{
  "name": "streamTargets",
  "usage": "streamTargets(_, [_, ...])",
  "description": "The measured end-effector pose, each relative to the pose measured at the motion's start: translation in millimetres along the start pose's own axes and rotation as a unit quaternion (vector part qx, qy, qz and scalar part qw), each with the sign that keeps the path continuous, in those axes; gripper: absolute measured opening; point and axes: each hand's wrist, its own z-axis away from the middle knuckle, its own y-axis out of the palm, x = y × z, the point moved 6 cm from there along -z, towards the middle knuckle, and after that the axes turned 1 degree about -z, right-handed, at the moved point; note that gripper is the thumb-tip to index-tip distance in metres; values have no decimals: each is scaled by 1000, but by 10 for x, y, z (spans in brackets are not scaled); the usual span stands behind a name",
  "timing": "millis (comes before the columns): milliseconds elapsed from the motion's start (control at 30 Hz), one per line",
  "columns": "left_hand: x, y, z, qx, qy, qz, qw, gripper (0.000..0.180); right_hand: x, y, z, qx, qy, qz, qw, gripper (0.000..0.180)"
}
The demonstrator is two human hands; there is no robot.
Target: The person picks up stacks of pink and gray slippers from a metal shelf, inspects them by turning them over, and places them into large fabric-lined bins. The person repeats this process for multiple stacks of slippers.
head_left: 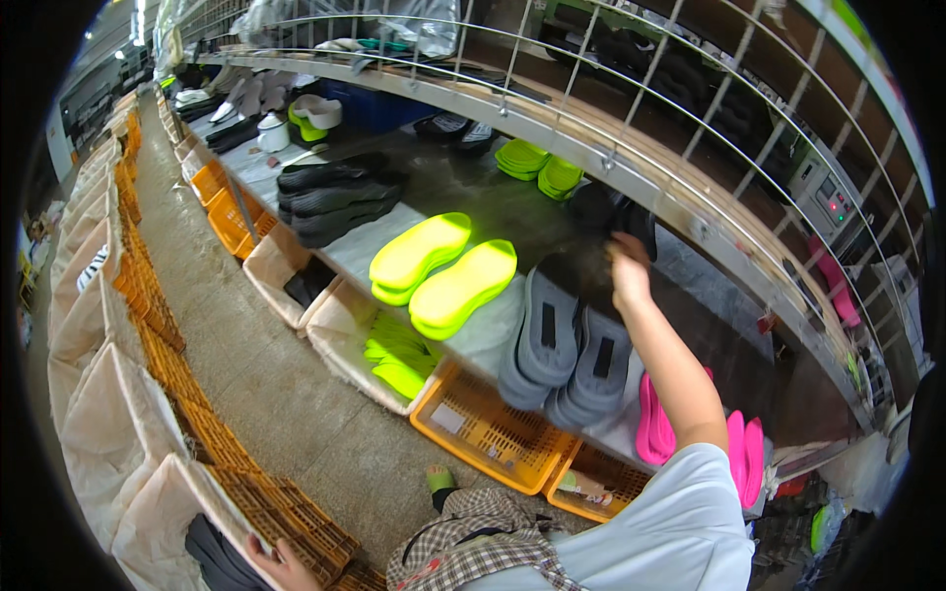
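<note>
Above the counter [448, 182] in our workroom runs a wire-fenced shelf [522, 113]; cloth-lined baskets [89, 404] line the left. In the nearest lie dark grey pieces [219, 557], too cropped to count, and our left hand [282, 565] is at the rim just beside them; we cannot tell whether its grip is spread or pinching. On the counter we count one pile of black soles [340, 212], two stacks of glossy neon-yellow soles [463, 288] in front and two more behind, then two stacks of grey soles [548, 330], each topped by a black rectangle. Our right hand [629, 261] is at a blurred black piece [641, 227] toward the back; its grip is blurred too, pinching or not we cannot tell. Farthest right, we see at least three bright pink soles [753, 463].
</note>
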Motion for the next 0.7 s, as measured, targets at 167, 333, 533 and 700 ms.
streamTargets(167, [-548, 1347, -246, 265, -13, -190, 945, 63, -1888, -1771, -1352, -276, 52, 270, 921, 42])
streamTargets(333, [-820, 2034, -309, 388, 46, -215, 895, 69, -2673, -2239, -1974, -201, 128, 261, 936, 42])
streamTargets(533, [-818, 2474, -209, 471, 45, -240, 848, 70, -2871, -2204, -2295, -142, 101, 315, 933, 41])
streamTargets(700, [-824, 2509, -190, 489, 64, -259, 831, 72, -2977, -2067, -2349, -13, -83, 478, 874, 41])
